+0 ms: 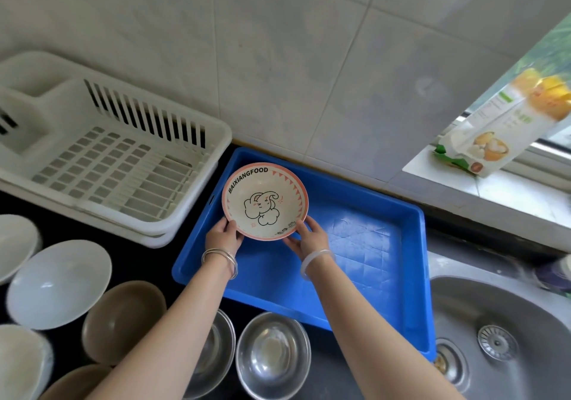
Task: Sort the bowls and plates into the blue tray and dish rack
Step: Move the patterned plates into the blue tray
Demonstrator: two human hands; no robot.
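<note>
A pink-rimmed bowl with an elephant drawing and the word BAIXIANGFOOD hangs over the far left corner of the blue tray. My left hand grips its near left rim and my right hand grips its near right rim. The tray holds nothing else. The white dish rack stands to the left of the tray with nothing in it. On the dark counter at the lower left wait white bowls, brown bowls and steel bowls.
A steel sink with a drain strainer lies at the lower right. A tiled wall runs behind the rack and tray. A food carton leans on the window sill at the far right.
</note>
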